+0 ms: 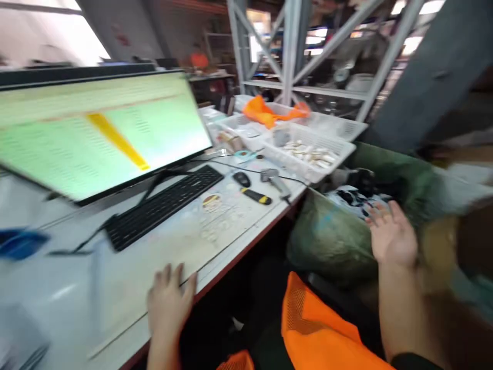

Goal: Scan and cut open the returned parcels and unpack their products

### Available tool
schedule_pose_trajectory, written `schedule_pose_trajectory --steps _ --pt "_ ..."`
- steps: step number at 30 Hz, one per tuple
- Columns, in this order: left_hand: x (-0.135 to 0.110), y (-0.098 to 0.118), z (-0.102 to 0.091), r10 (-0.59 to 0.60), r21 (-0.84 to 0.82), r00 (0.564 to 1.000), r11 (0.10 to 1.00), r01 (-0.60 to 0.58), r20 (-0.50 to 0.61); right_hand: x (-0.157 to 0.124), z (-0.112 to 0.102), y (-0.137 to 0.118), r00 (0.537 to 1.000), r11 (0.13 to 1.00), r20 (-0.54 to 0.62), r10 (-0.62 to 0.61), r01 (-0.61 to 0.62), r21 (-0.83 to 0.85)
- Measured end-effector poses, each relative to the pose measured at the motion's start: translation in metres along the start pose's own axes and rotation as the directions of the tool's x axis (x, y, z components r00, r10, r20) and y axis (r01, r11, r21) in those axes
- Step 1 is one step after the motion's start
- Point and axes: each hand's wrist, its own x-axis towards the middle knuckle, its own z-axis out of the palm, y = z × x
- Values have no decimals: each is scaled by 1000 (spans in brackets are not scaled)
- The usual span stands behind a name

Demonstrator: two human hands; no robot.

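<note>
My left hand (169, 298) rests at the front edge of the white desk (73, 288), fingers spread and holding nothing. Out to the right, my right hand (393, 234) is raised with the palm showing and the fingers apart. It is at the near side of a large green sack (331, 239) with black and white items (356, 198) inside; whether it touches them I cannot tell. Beyond my left hand lie a black keyboard (165, 205), a mouse (242, 179), a black and yellow box cutter (256, 196) and a grey handheld scanner (276, 184).
A wide monitor (103, 133) stands at the back left. White plastic baskets (314, 174) sit at the desk's far end, one with small pale pieces, another under orange cloth (262, 110). Blue-handled scissors (244, 155) lie nearby. A blue object (23, 244) is at the left.
</note>
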Motion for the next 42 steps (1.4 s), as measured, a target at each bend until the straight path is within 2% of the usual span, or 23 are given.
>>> schedule_pose_trajectory --steps 1,2,3,5,7,9,10,12,15,18,22,25,27,29,31,33,36,38,40,42 --pt "-2 0 2 -33 14 999 999 33 -13 -2 25 22 987 995 152 57 -43 -91" --pt "-2 0 4 -56 17 998 998 57 -30 -3 55 44 942 980 318 106 -45 -192" --pt "-3 0 5 -69 11 997 997 70 -45 -4 89 65 869 958 474 139 4 -287" --pt "-4 0 7 -88 -14 994 996 87 -60 -3 162 102 703 871 690 169 222 -439" --pt "-6 1 7 -103 -41 993 994 100 -56 6 227 134 603 717 772 200 446 -535" --pt "-8 2 6 -113 -62 992 992 110 -50 18 270 161 563 609 787 253 539 -582" --pt "-9 2 5 -122 -70 991 991 118 -49 25 282 173 554 575 783 281 556 -600" --pt "-10 3 4 -145 -82 988 987 141 -50 37 286 190 543 523 774 325 579 -626" --pt "-10 6 2 -171 -96 983 982 165 -65 48 269 205 517 452 772 370 625 -636" --pt "-8 10 1 -188 -102 978 979 179 -89 43 256 207 473 406 786 397 678 -613" --pt "-8 12 1 -191 -103 977 978 181 -98 9 258 208 349 369 848 400 785 -497" --pt "-12 12 2 -193 -99 976 978 183 -103 -12 277 211 260 420 894 365 811 -407" --pt "-9 11 0 -218 -107 972 972 208 -92 -12 298 216 252 433 911 327 817 -381" --pt "4 8 -7 -254 -128 965 961 245 -59 -4 321 224 302 405 909 289 822 -402" --pt "32 4 -17 -263 -143 964 956 256 -31 6 343 233 361 361 894 266 822 -440" --pt "71 -3 -26 -233 -137 972 964 226 -35 12 356 244 398 326 881 257 822 -467" --pt "133 -19 -31 -277 -126 958 956 266 -73 15 361 259 441 264 871 217 832 -487" --pt "164 -31 -27 -342 -133 934 935 328 -103 15 360 267 466 227 862 197 834 -503" --pt "183 -42 -20 -399 -147 908 913 380 -131 15 359 273 486 210 852 196 828 -521" --pt "190 -52 -12 -438 -164 887 895 415 -146 16 359 278 508 205 840 190 816 -540"
